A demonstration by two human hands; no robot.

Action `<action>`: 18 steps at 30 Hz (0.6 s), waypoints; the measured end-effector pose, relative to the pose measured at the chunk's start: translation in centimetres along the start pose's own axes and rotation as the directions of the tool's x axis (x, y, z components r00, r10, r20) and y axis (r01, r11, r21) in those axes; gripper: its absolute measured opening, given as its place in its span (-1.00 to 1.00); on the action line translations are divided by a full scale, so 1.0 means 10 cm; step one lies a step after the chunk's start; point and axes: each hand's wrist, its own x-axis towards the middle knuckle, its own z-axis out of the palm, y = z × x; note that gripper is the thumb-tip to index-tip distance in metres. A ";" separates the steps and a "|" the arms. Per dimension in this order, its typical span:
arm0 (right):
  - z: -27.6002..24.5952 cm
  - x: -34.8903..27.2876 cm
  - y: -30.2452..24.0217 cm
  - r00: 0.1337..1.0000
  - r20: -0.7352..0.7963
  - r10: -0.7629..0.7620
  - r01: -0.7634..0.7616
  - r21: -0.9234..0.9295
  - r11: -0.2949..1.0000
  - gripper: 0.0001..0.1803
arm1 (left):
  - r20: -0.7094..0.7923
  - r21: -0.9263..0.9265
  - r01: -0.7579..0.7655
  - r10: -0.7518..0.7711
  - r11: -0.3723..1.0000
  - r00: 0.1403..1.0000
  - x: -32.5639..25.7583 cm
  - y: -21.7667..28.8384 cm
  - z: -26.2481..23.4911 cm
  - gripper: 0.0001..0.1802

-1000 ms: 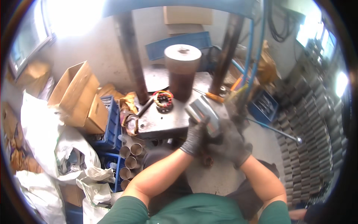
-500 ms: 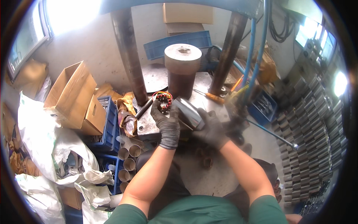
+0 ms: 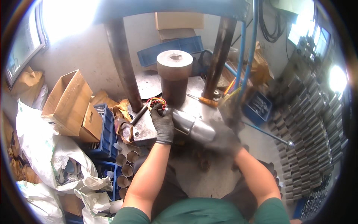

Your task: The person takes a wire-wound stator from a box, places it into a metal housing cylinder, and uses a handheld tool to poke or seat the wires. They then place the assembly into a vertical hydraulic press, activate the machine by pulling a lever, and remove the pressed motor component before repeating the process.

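Gloved fingers (image 3: pixel 158 112) of the left hand (image 3: pixel 163 125) curl around the metal cylinder (image 3: pixel 192 126) near the copper-wound stator (image 3: pixel 156 103), while the right hand (image 3: pixel 223 140) clamps its far end, steadying it over the press table (image 3: pixel 143 130).

right hand (image 3: pixel 223 140) motion-blurred, metal cylinder (image 3: pixel 190 125) partly covered by gloves
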 end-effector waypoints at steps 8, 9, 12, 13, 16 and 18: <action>-0.51 0.58 -0.20 0.959 -0.274 0.072 0.187 0.802 0.567 -0.02 | -0.107 -0.028 0.006 -0.009 1.000 0.994 0.11 -0.25 0.03 -0.65; -0.46 0.82 -0.26 0.922 -0.383 0.053 0.338 0.865 0.369 -0.12 | -0.137 -0.015 0.011 -0.013 1.000 0.991 0.12 -0.30 0.01 -0.67; -0.47 1.61 -0.52 0.854 -0.504 -0.133 0.520 0.811 0.269 -0.11 | -0.120 -0.097 0.066 -0.078 0.993 0.990 0.06 -0.19 0.04 -0.70; -0.40 1.81 -0.63 0.822 -0.554 -0.132 0.565 0.762 0.316 -0.10 | -0.128 -0.110 0.035 -0.049 0.993 0.991 0.03 -0.17 0.03 -0.66; -0.27 2.49 -0.44 0.772 -0.632 -0.062 0.552 0.620 0.558 -0.23 | -0.008 -0.087 -0.075 0.075 0.993 0.997 -0.14 0.21 0.15 -0.68; -0.19 2.66 -0.61 0.739 -0.662 0.125 0.039 0.228 0.973 -0.19 | 0.065 -0.162 -0.129 0.140 0.978 0.988 -0.13 0.15 0.04 -0.70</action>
